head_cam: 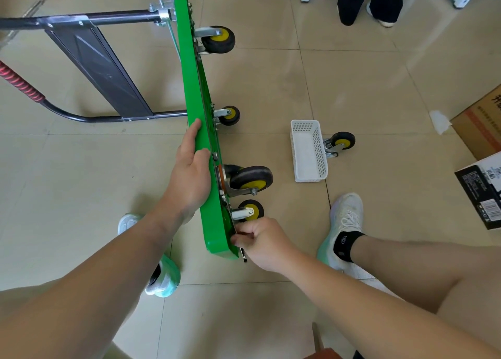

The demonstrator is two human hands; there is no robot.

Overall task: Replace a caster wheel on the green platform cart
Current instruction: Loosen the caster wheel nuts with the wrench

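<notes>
The green platform cart (193, 92) stands on its long edge on the tiled floor, underside facing right. Several black casters with yellow hubs stick out of it; the nearest small one (250, 210) sits just above my right hand. My left hand (189, 168) lies with straight fingers along the deck's top edge. Against the underside near the cart's near corner, my right hand (260, 240) grips a thin metal wrench (244, 255), most of it hidden by my fingers. A loose caster (340, 143) lies on the floor behind a white basket.
The white perforated basket (307, 152) lies on the floor to the right. The cart's folded black handle (81, 22) stretches left. Cardboard boxes (479, 125) stand at the right edge and at the top. Another person's legs (371, 0) stand at the top right. My shoes flank the cart.
</notes>
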